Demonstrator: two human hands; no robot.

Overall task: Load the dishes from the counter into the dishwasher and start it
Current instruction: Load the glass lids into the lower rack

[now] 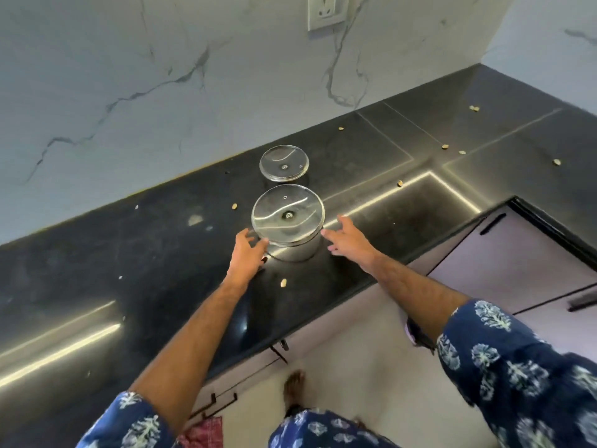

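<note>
A steel pot (295, 250) with a glass lid (287, 215) upside down on top stands on the black counter (129, 253) near its front edge. Behind it lies a smaller glass lid (284, 163), close to the wall. My left hand (247, 253) is at the pot's left side, fingers spread and touching or nearly touching its rim. My right hand (350, 239) hovers at the pot's right side, fingers straight, a small gap between them and the pot. Neither hand holds anything. No dishwasher is in view.
Small food scraps (283, 282) are scattered over the counter. A marble wall with a socket (324, 11) rises behind. The counter turns a corner at the right, with cabinet fronts (517, 250) below. My bare foot (294, 389) stands on the pale floor.
</note>
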